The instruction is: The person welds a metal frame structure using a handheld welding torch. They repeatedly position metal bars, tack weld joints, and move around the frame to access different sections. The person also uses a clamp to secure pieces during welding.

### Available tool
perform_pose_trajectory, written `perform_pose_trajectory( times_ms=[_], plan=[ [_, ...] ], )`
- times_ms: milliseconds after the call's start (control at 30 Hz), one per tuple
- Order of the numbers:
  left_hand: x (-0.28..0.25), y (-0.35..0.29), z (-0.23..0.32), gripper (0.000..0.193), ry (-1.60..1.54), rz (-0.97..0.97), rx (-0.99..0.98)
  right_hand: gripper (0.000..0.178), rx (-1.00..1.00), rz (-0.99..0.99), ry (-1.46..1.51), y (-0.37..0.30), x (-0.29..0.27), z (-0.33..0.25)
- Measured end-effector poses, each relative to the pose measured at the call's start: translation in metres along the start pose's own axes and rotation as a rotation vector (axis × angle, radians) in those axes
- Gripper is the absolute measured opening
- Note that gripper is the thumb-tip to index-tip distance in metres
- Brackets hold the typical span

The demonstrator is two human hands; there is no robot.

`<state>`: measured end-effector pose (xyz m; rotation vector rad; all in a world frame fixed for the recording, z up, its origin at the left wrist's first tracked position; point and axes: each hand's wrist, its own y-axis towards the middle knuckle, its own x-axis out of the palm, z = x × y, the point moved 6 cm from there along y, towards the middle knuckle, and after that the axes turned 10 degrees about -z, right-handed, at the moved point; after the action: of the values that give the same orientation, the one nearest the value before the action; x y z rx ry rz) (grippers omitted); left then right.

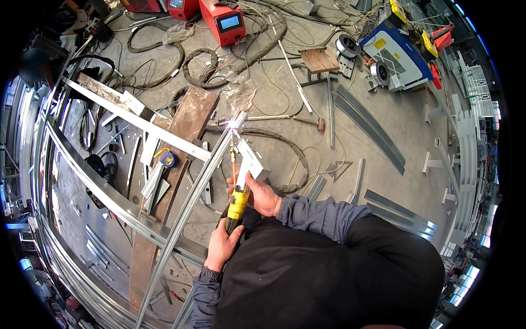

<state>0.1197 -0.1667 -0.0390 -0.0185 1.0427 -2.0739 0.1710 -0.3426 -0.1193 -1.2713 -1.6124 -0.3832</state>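
My right hand [264,197] wraps the front of a welding torch [238,205] with yellow tape round its grip. My left hand [221,245] closes on the torch's rear end, nearer my body. A white boxy part [253,163] sticks out ahead of my right hand; I cannot tell whether it belongs to the torch. Beside it, an orange tube with brass fittings [234,151] runs toward the tip. A bright violet-white glow [233,125] burns at the tip, against the far end of a silver metal profile [197,178]. This profile belongs to a large frame on my left.
Left of me, frame bars [104,189] cross above a rusty plank [192,115] and a blue tape measure [169,159]. Cables [200,68] coil on the floor ahead. Red machines [222,24] and a blue-white machine [397,55] stand beyond. A hammer [320,125] and metal strips [372,129] lie rightward.
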Motion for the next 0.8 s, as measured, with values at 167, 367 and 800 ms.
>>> perform_pose_trajectory(
  times_ms=[167,367,800],
  plan=[
    [0.0,-0.002,0.0,0.054,-0.005,0.002,0.003,0.065,0.004,-0.008,0.004,0.0,0.0,0.003],
    [0.001,-0.003,-0.007,0.053,-0.013,0.005,0.021,0.065,0.019,-0.013,0.0,-0.001,0.002,0.006],
    [-0.001,-0.008,-0.007,0.052,0.015,0.012,0.009,0.067,0.021,-0.012,-0.012,-0.002,0.001,0.013]
  ],
)
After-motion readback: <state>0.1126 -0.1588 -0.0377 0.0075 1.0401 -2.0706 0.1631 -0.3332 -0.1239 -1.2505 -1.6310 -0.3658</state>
